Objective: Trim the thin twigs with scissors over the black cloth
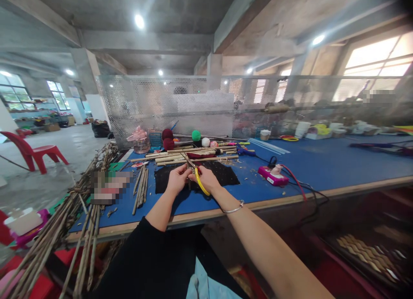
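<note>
Over a black cloth (225, 173) on the blue table, my two hands meet close together. My right hand (208, 179) is closed around yellow-handled scissors (201, 183), whose blades point up and away toward the left. Fingers pinched, my left hand (177, 179) sits right beside the blades; whatever small piece is between its fingertips is too small to name. Pale wooden sticks (174, 160) lie just beyond the cloth. A small bundle of cut twigs (141, 189) rests to the left of my left hand.
Long branches (58, 234) overhang the table's left edge. Behind the sticks are yarn balls (196, 135) and a clear jar (141, 143). To the right lie a blue glue gun (245, 151) and a pink power strip (272, 177) with trailing cords. A perforated metal screen (142, 101) stands behind.
</note>
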